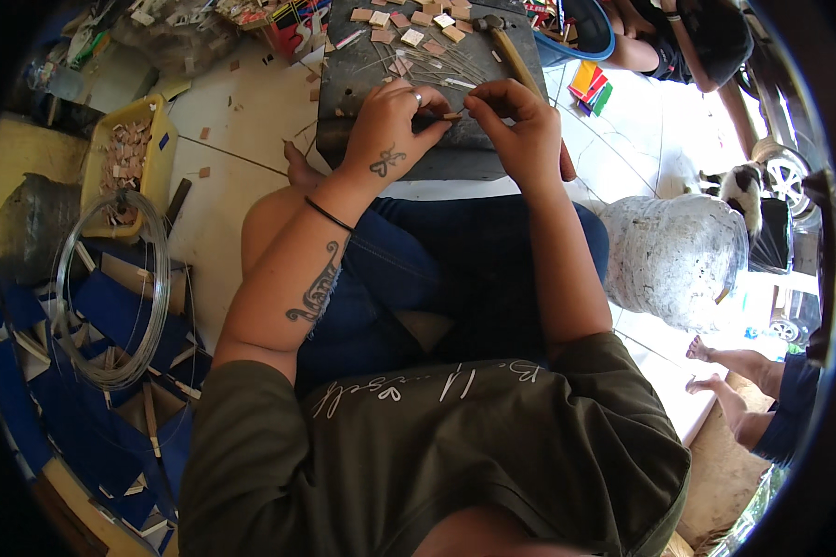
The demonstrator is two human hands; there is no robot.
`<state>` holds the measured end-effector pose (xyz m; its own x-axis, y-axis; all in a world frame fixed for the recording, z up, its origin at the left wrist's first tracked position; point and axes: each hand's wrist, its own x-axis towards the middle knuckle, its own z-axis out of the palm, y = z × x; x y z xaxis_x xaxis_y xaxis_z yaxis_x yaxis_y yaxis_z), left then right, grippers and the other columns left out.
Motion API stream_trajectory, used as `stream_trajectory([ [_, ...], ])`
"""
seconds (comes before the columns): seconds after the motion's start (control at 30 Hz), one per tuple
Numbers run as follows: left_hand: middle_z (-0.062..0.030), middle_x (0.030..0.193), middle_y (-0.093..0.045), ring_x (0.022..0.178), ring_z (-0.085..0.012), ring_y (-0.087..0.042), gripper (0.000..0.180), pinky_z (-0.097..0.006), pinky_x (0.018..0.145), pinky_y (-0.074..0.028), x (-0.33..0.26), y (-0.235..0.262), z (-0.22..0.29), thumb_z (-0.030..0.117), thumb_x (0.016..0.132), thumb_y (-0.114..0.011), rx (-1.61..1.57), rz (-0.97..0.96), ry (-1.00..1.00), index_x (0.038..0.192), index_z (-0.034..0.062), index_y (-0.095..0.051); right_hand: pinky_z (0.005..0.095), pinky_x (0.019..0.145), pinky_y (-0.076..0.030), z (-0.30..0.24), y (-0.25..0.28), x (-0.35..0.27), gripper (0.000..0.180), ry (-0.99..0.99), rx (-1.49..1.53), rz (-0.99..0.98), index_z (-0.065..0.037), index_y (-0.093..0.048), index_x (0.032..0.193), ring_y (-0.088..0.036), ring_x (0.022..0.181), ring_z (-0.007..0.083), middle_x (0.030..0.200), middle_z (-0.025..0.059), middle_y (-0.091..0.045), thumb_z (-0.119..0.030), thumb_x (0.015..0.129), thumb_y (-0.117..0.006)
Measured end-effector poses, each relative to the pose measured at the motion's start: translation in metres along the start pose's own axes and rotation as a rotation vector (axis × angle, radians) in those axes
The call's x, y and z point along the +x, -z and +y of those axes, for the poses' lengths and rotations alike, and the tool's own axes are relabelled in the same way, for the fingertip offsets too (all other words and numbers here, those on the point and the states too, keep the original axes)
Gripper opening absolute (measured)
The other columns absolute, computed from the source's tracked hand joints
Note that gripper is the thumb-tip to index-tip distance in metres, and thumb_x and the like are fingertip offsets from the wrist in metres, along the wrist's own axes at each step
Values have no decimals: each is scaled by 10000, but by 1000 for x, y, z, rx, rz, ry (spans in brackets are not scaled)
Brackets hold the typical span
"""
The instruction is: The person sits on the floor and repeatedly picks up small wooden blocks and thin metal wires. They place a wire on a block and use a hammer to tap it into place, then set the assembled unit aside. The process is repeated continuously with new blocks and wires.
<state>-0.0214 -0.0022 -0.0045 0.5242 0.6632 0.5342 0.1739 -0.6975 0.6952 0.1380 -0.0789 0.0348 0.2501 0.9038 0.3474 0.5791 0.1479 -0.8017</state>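
Over the dark work block (344, 97), my left hand (390, 125) pinches a small flat wooden piece (451, 117) between thumb and forefinger. Close beside it, my right hand (520, 130) is closed in a pinch on what looks like a thin wire (463, 109), which meets or nearly meets the wooden piece. More straight wires (427, 70) lie loose on the block beyond my hands. Several small square wooden tiles (411, 37) are scattered at its far end. A hammer (516, 58) with a wooden handle lies along the right side, partly behind my right hand.
On the left stand a yellow bin (163, 172) of wooden pieces, a coil of wire (65, 306) and blue boxes (111, 297). A blue tub (604, 42) is at the far right, near another person (706, 42). A large plastic-wrapped container (673, 255) stands right of my knee.
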Motion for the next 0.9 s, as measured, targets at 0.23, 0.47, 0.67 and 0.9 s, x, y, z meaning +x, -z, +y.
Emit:
stream_trajectory([
  [0.23,-64,729,-641,767,-236,-624,146,-373,744,-462,0,1,-1,151,730,-756,-12,-31,14,843,96,-682,245,726,-523,0,-1,0,110,53,-71,-19,-2,-681,909,-679,775,103,838,50,-714,-69,830,-719],
  [0.47,-62,743,-639,771,-233,-623,150,-375,764,-457,-1,-1,-4,164,735,-753,-15,-30,9,856,104,-687,258,718,-533,-2,-3,-1,100,113,-155,-18,-13,-687,907,-694,770,126,843,65,-716,-70,830,-716],
  [0.67,-56,756,-644,781,-239,-608,140,-378,783,-447,-2,-1,-5,160,744,-743,8,-31,1,863,109,-690,264,723,-537,-2,-3,0,103,138,-166,-24,-10,-685,912,-698,775,137,845,69,-717,-65,830,-712],
  [0.9,-50,771,-654,797,-238,-607,142,-375,789,-446,-2,-1,-5,155,747,-739,18,-38,-13,869,103,-688,270,725,-538,-1,-2,1,103,139,-182,-38,-7,-684,913,-700,777,143,841,75,-716,-64,831,-710],
])
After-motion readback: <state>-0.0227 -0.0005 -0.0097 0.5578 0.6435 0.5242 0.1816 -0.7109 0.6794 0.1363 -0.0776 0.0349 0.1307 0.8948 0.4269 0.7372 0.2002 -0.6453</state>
